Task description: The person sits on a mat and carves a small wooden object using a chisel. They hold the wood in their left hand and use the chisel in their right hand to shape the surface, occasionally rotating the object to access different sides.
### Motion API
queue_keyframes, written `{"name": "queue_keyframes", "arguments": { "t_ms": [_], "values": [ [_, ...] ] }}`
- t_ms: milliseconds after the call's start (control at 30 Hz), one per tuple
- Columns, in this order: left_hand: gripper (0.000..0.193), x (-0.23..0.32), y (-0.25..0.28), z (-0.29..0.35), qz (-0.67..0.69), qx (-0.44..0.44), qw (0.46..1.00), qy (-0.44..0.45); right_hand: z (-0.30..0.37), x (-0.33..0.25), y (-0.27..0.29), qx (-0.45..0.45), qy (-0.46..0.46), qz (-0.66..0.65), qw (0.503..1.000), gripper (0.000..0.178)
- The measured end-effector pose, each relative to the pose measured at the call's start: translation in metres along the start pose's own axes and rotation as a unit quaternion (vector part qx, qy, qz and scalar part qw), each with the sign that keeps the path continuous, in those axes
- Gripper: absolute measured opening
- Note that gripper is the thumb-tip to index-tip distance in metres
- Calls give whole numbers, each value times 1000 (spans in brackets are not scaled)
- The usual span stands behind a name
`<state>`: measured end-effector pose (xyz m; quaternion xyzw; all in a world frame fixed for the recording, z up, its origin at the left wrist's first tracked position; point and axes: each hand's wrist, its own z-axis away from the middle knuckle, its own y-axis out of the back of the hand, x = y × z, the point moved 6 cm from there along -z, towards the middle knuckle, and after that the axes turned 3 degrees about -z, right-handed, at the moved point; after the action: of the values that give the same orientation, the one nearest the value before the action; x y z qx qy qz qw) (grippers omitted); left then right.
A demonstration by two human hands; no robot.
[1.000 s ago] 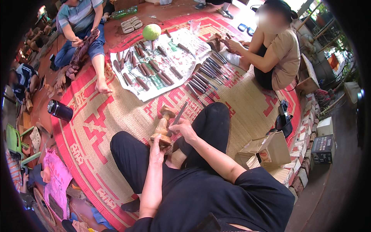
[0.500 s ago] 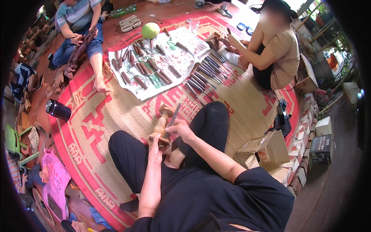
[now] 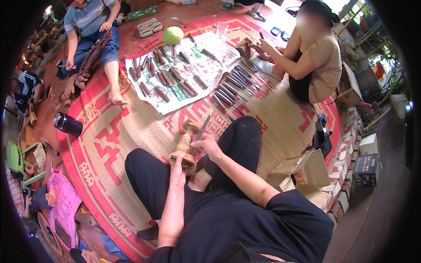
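Observation:
A carved, light-brown wooden piece (image 3: 184, 143), narrow in the middle with a wider base and top, stands tilted between my crossed legs. My left hand (image 3: 177, 168) is closed round its base from below. In my right hand (image 3: 208, 146) is a flat grey metal file (image 3: 202, 127), pointing up and away beside the carving's right side. The fingers of that hand are wrapped round the file's lower part, close to the carving. Whether the file's edge touches the wood I cannot tell.
Ahead, a white sheet (image 3: 169, 104) bears several wooden-handled carving tools, with a row of dark-handled chisels (image 3: 226, 93) beside it. A green round fruit (image 3: 173, 35) lies behind. A black flask (image 3: 67, 124) is at left, a cardboard box (image 3: 313, 168) at right. Two people sit opposite, holding carvings.
The file has shifted slightly up along the carving; my left hand keeps its hold. At far left, the seated person's hands have moved apart, one lowered beside the dark carving.

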<state>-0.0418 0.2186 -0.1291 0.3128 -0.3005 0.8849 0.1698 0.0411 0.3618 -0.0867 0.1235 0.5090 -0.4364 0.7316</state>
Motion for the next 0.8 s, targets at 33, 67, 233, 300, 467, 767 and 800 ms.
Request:
{"name": "queue_keyframes", "arguments": {
  "t_ms": [33, 67, 233, 300, 467, 767, 800],
  "values": [
    [63, 0, 1, -1, 6, -2, 1000, 3, 3, -2, -2, 0, -1, -4, 1000, 10],
    [63, 0, 2, -1, 11, -3, 1000, 7, 6, -4, -6, 9, 2, -1, 1000, 10],
    [63, 0, 0, 0, 12, -8, 1000, 0, -1, 5, -1, 1, 2, 10, 1000, 9],
    [60, 1, -4, 4, 0, 3, 1000, -12, -5, 7, 4, 14, -6, -3, 1000, 9],
    [58, 0, 0, 1, 15, -14, 1000, 5, 9, -6, -14, -28, 10, 12, 999, 14],
    [56, -9, 6, -7, 25, -23, 999, 28, 5, -7, -12, -13, 4, -15, 1000, 11],
    [57, -9, 6, -7, 20, -9, 999, 35, 7, -7, -15, -17, 7, -17, 1000, 11]
  ]
}}
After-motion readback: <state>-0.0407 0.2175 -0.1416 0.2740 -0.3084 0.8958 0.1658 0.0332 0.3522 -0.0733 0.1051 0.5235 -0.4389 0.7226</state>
